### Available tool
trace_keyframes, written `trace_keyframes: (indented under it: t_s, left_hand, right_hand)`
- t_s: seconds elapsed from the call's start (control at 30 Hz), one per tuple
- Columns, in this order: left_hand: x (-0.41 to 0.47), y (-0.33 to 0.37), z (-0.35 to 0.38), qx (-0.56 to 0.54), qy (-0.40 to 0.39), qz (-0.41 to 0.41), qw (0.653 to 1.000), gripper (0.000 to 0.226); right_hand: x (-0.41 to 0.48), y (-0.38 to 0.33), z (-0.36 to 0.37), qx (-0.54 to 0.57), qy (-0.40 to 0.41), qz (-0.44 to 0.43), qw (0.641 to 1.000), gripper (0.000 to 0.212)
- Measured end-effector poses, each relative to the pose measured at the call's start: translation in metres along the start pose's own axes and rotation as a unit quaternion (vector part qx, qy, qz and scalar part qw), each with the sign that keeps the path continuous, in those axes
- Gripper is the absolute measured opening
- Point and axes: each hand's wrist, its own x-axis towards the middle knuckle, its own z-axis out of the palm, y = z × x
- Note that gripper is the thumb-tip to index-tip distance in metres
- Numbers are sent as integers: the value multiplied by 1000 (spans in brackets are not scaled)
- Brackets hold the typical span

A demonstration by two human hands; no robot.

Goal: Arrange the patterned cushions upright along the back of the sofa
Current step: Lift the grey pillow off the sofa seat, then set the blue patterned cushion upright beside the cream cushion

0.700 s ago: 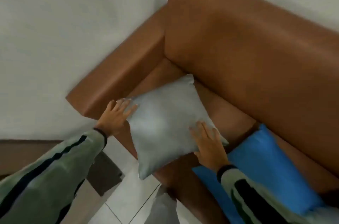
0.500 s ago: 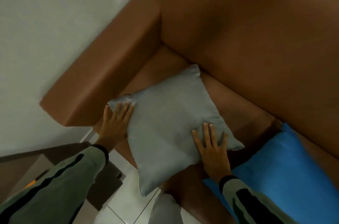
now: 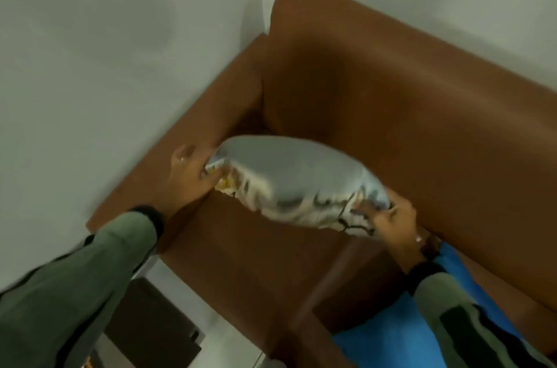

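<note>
We see the cushion held off the seat of the brown sofa, near its far left corner, tilted so its plain grey face turns up and its patterned face shows along the near edge. The left hand grips its left corner, and the right hand grips its right corner. A blue cushion lies on the seat at near right.
</note>
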Motion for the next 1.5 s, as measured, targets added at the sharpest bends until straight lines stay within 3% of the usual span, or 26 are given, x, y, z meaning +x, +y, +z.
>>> trace_keyframes:
  t_s: [0.07, 0.13, 0.17, 0.23, 0.3, 0.43, 0.57, 0.63, 0.73, 0.9, 1.03, 1.13, 1.23, 1.33, 1.43, 1.5]
  left_hand:
    - [36, 27, -31, -95, -48, -35, 994, 68]
    - [65, 43, -52, -237, -184, -43, 953, 63]
    - [81, 50, -57, -240, -232, -21, 942, 75]
    - [101, 54, -53, -113, -266, 6, 957, 109]
    - [112, 62, -36, 31, -216, 39, 975, 115]
    - [133, 67, -3, 103, -162, 81, 978, 90]
    - [150, 60, 22, 177, -129, 99, 971, 96]
    - [148, 59, 34, 186, -119, 92, 971, 102]
    - [132, 49, 44, 161, -42, 88, 982, 100]
    - [62, 69, 72, 95, 60, 32, 993, 68]
    - [-14, 99, 113, 164, -36, 75, 983, 82]
    - [-66, 125, 147, 142, -119, 102, 977, 86]
    - [-126, 155, 188, 97, -221, 129, 962, 79]
    - [-198, 181, 232, 117, -314, 170, 927, 91]
    - [-258, 202, 268, 155, -345, 212, 901, 106]
    - [-283, 217, 290, 168, -337, 212, 902, 125]
  right_hand:
    - [27, -24, -13, 35, 49, -4, 998, 19]
    - [49, -36, -22, 51, 93, 1, 994, 24]
    - [59, -38, -26, 55, 117, 7, 992, 27]
    - [67, -29, -23, 59, 139, 29, 988, 24]
    - [69, -17, -17, 69, 151, 53, 985, 18]
    - [72, 7, -4, 55, 152, 97, 982, 28]
    - [75, 19, 3, -67, 125, 90, 986, 45]
    - [75, 21, 1, -150, 112, 117, 975, 47]
    - [76, 18, 3, -210, 99, 104, 967, 51]
    - [42, 35, -14, -222, 160, 74, 959, 59]
    - [-21, 83, -42, -267, 128, 82, 952, 65]
    - [-68, 134, -79, -302, 63, 129, 943, 58]
    - [-118, 186, -120, -248, 20, 181, 952, 64]
    - [-163, 232, -169, -223, 5, 207, 952, 67]
    - [-191, 276, -217, -252, -81, 192, 945, 80]
    - [-200, 306, -242, -275, -139, 173, 936, 88]
